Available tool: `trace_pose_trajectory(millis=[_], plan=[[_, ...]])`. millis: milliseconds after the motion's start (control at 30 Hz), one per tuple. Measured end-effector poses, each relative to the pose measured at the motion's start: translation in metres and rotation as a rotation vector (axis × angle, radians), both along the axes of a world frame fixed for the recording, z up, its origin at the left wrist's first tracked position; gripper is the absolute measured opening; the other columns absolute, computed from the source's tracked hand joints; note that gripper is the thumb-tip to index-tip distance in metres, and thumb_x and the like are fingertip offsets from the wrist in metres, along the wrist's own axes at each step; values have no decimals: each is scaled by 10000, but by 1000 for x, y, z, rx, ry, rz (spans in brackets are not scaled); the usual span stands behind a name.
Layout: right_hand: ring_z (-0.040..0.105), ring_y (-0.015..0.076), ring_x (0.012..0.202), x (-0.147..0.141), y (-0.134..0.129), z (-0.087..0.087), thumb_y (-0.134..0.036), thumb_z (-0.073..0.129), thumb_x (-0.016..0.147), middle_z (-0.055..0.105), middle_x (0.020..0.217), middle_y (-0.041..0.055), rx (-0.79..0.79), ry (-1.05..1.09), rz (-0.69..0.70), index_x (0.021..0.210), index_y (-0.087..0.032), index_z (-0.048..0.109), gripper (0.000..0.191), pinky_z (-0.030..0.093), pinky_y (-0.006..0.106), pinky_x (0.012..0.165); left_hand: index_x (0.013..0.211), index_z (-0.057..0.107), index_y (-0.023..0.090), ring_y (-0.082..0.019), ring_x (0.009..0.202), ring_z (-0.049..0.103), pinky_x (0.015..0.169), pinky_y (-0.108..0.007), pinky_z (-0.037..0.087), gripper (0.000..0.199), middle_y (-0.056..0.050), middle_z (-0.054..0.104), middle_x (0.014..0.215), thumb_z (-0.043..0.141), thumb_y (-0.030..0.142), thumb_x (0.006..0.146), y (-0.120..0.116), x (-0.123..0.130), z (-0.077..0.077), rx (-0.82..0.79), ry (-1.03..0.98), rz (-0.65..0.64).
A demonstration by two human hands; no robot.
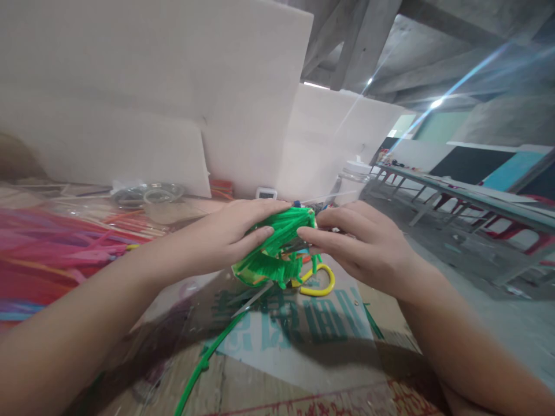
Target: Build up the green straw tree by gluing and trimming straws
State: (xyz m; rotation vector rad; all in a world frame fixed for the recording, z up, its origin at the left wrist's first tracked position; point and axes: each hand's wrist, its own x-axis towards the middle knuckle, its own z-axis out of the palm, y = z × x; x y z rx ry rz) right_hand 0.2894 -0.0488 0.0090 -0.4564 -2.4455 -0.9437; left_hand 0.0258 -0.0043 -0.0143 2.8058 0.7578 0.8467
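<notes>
In a workshop w/ concrete beams overhead, white boards (pixel 151 86) propped behind the worktop (pixel 234 384), and a long table (pixel 437 179) off to R.

Held just above the worktop, roughly mid-view: a curved green craft piece (pixel 286 231), apparently of wound fuzzy stems, w/ short ends poking out along the lower R. Prob. v. light, soft outside, springy inside; not slippery, but easily crushed or bent out of shape. Best held w/ a light clasp across the broad wound part, clear of the loose ends.

Clasped from L by the L hand (pixel 225 231), w/ fingers over the top, thumb on the near side, opening only as wide as the piece. Touched at its R end by the R hand (pixel 373 242), w/ thumb and fingers bent close together; can't tell if pinched tight or on which strand, too blurred.

Just below: yellow-handled scissors (pixel 318 293), on a printed plastic sheet (pixel 277 323). Nearer: a loose green strand (pixel 206 364). Further out: pink strips (pixel 87 242) to L, a clear jar (pixel 353 182) w/ white lid behind.
</notes>
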Motion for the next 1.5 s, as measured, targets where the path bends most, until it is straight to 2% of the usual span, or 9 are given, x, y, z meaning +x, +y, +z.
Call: trace_pose_trajectory(millis=[200,367,600,733,933,1100,1200,1333,1500], plan=[[603,185,839,5,9,3,-213,555,974,657,976,70,-30,103,-48,1182,-207,604,215,472,317,726,1469,458,251,-228,1320,535,1132,-368,400,468,-22,556,1468,411,335,1010,2,-3,4,5,-4,52],[648,201,835,22,36,0,-263,441,1011,666,996,78,-244,276,-398,1161,-210,661,271,489,313,694,1364,561,211,-275,1219,586,1052,-442,452,503,-78,640,1319,367,510,1009,5,-8,5,-48,-49,251],[663,263,1091,38,91,-62,-247,419,994,617,1325,132,-677,75,-432,1317,-234,623,382,537,393,877,1341,571,196,-267,1226,570,1061,-415,451,576,-91,598,1339,501,596,932,4,-11,7,-102,-65,324],[580,310,1258,41,110,-97,-192,511,926,549,1452,130,-663,83,-329,1368,-250,596,454,481,484,1019,1364,560,208,-262,1232,576,1080,-399,449,614,-82,613,1352,603,573,873,3,-13,8,-144,-79,345],[663,293,1037,28,82,-115,-269,530,941,702,1150,155,-630,212,-298,1152,-192,705,284,536,471,879,1270,637,197,-259,1182,613,1057,-401,466,476,-73,668,1284,596,466,880,7,-23,9,-88,-157,422],[660,262,1030,5,43,-103,-305,515,968,713,1118,128,-760,179,-316,1103,-198,718,267,533,448,886,1347,585,175,-283,1230,598,1052,-415,464,577,-103,643,1348,500,566,931,11,-37,5,-114,-157,513],[643,248,1113,-6,29,-92,-375,549,967,683,1231,133,-910,91,-165,1238,-194,670,347,510,433,965,1386,553,169,-292,1267,577,1075,-419,443,617,-115,622,1381,473,592,943,8,-44,2,-121,-139,531],[586,271,1226,-15,28,-96,-507,627,905,614,1356,136,-995,-12,-63,1382,-207,573,566,469,426,1027,1393,538,164,-286,1297,550,1105,-417,416,636,-119,600,1404,468,607,942,-1,-55,-1,-125,-142,517],[620,227,999,-22,39,-117,-339,466,1009,647,1108,119,-866,-69,-81,1146,-162,660,296,503,378,880,1368,523,150,-303,1308,528,1110,-460,395,630,-146,568,1420,475,597,927,-23,-73,0,-61,-174,652]])
